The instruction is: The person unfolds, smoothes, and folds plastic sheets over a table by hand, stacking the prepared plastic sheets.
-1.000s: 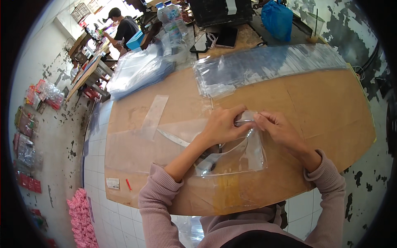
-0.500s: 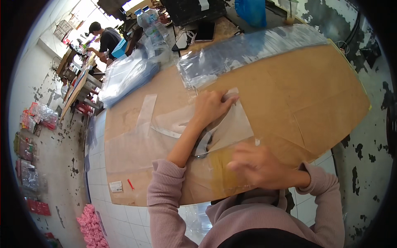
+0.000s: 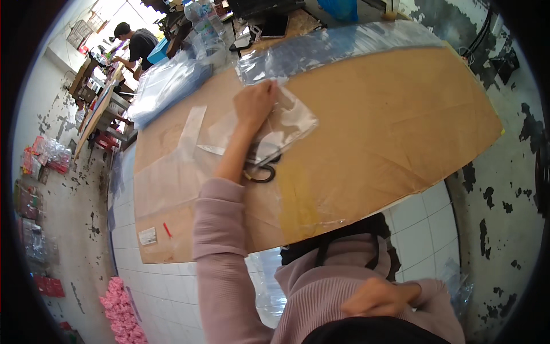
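Observation:
Above the middle of the cardboard-covered table (image 3: pixel 401 137), my left hand (image 3: pixel 255 106) is closed on the edge of a clear plastic piece (image 3: pixel 298 119), which hangs creased to the right of it. Scissors with black handles (image 3: pixel 262 173) lie beneath my left forearm, partly hidden by it. A pale pointed strip, possibly their blade, shows left of the forearm. My right hand (image 3: pixel 375 297) is drawn back against my body, off the table, its fingers curled. Whether it holds anything is hidden. Left of the scissors lies a flat clear plastic sheet (image 3: pixel 166 178).
A long stack of clear plastic (image 3: pixel 338 49) lines the far edge, and another stack (image 3: pixel 172 86) sits far left. Behind them are bottles (image 3: pixel 203 20) and a phone (image 3: pixel 275 26). A white label (image 3: pixel 148 236) and red stick (image 3: pixel 167 230) lie near left. Another person (image 3: pixel 139 46) sits beyond.
My right hand has moved from over the table's near edge back to my body. My left hand has lifted the plastic piece, uncovering the scissors' handles. The view has shifted slightly.

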Motion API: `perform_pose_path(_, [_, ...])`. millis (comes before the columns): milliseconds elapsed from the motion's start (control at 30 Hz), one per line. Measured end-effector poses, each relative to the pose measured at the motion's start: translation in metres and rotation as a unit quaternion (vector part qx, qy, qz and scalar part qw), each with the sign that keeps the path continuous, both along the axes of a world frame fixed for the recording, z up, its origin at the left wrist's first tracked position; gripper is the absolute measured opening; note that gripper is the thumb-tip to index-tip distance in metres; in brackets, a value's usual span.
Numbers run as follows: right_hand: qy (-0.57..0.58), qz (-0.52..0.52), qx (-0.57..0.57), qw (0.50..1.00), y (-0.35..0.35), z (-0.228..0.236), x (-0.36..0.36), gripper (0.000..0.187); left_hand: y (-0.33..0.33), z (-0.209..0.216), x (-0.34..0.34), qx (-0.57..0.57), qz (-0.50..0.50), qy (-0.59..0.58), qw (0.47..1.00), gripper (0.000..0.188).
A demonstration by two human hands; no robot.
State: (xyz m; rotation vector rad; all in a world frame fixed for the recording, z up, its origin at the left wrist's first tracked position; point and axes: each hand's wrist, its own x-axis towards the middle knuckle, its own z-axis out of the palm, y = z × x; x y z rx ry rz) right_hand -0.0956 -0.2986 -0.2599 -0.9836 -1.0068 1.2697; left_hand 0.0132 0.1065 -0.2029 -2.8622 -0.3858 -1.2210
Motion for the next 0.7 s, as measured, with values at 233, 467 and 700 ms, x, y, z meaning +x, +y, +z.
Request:
perform_pose_path(233, [-0.390, -0.312, -0.201, 0.843, -0.004, 0.060, 0.076, 0.025, -0.024, 0.007, -0.027, -0.090, -0.037, 0.025, 0.995, 0.032])
perform_pose_path(467, [-0.247, -0.287, -0.013, 0.926, 0.041, 0.096, 0.087, 0.058, -0.114, 0.041, -0.006, -0.273, -0.212, -0.086, 0.934, 0.023])
perform_pose_path(700, [0.064, -0.328, 0.040, 0.942, 0.087, 0.071, 0.114, 0.021, -0.146, 0.081, -0.021, -0.156, -0.224, -0.102, 0.956, 0.039])
